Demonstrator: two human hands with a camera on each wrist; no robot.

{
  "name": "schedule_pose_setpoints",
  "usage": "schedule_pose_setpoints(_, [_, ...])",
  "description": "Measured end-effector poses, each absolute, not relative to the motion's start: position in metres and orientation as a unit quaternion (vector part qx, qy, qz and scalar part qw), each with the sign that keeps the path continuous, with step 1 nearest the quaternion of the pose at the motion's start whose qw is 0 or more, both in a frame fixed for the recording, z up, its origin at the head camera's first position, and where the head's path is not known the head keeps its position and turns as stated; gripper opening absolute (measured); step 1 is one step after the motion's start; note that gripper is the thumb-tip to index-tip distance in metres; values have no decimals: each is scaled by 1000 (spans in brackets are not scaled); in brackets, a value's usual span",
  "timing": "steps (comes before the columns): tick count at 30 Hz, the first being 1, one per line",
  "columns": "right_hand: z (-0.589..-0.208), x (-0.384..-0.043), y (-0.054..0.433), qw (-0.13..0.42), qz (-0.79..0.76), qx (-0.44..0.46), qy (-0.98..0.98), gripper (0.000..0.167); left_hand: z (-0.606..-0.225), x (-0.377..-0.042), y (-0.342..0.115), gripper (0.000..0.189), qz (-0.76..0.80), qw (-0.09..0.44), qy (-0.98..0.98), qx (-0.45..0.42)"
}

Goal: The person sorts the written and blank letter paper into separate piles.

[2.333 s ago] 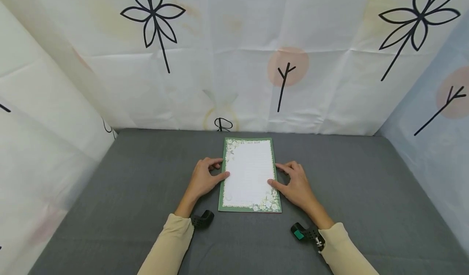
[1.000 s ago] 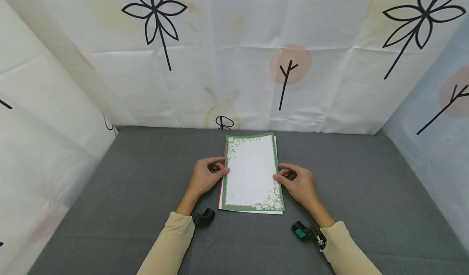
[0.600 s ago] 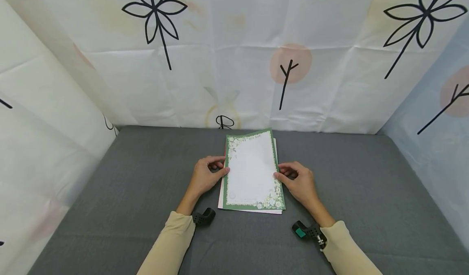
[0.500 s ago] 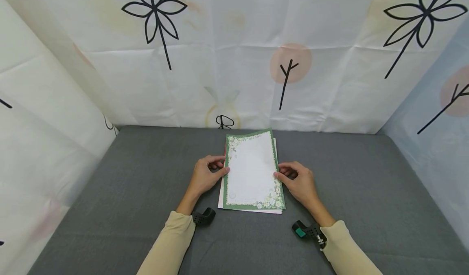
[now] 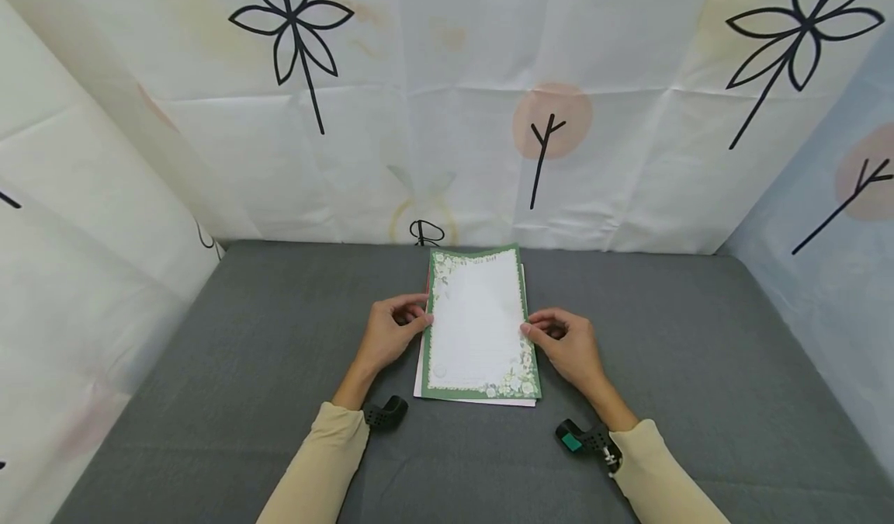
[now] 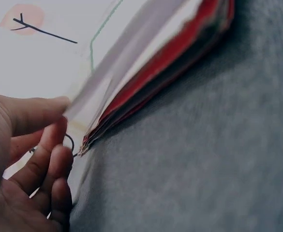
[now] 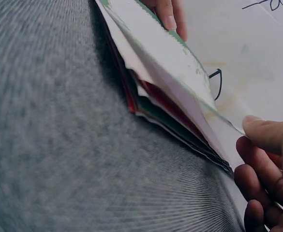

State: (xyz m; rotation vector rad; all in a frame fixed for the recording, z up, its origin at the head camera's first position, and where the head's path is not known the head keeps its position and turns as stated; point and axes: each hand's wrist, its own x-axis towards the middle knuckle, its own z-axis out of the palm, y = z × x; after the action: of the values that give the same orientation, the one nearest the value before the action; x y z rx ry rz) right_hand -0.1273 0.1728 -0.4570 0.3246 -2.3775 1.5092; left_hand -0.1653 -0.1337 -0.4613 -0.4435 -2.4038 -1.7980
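In the head view, a sheet of stationery paper (image 5: 478, 322) with a green floral border lies slightly bowed over a stack of papers (image 5: 419, 384). My left hand (image 5: 391, 330) pinches its left edge between thumb and finger, and my right hand (image 5: 569, 345) pinches the right edge. Both wrist views show the sheet (image 7: 156, 43) raised off the stack (image 6: 165, 67), whose layers have white, red and dark green edges. The remaining fingers of the left hand (image 6: 30, 150) and right hand (image 7: 272, 164) curl loosely below the sheet.
A grey cloth (image 5: 293, 369) covers the table. White curtains (image 5: 447, 120) printed with flowers and trees stand behind it and at both sides. Each wrist wears a black camera mount (image 5: 386, 414), and the sleeves (image 5: 317, 462) are beige.
The top sheet, earlier flush with the stack, has been lifted and moved slightly away from me, baring edges beneath. Lately its upper left corner has risen a little, and my left hand has shifted slightly left.
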Motion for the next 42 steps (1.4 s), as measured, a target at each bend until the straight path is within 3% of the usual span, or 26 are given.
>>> schedule_pose_setpoints(6, [-432, -119, 165, 135, 557, 98, -813, 10, -452, -165, -131, 33, -624, 31, -775, -97])
schedule_pose_setpoints(11, [-447, -126, 167, 115, 597, 82, -789, 12, -442, -160, -131, 33, -654, -4, -755, -55])
schedule_pose_setpoints(21, [-436, -127, 144, 50, 696, 62, -714, 20, -421, -159, -145, 36, -629, 0, -776, -44])
schedule_pose_setpoints(32, [-428, -134, 93, -11, 734, 1, -679, 15, -409, -156, -198, 41, -588, -6, -808, -24])
schedule_pose_setpoints(42, [-428, -143, 42, -25, 739, 4, -674, 13, -403, -153, -243, 45, -560, 2, -828, 16])
